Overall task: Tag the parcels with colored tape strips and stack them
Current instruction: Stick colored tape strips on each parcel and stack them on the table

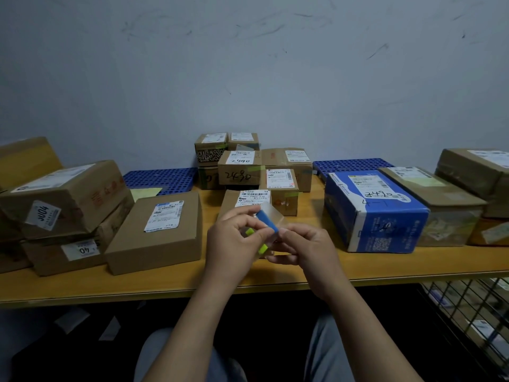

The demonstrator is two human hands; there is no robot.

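The blue tape strip [267, 222] sat at centre frame on a clear backing sheet [271, 216], its long axis running from upper left to lower right, pinched between both hands. The left hand [234, 239] clasped the sheet with green strips [250, 231]; the right hand [300, 248] gripped the strip's lower end. The small labelled parcel [249, 201] lay just behind on the worktop [165, 282], with open room toward the near edge.
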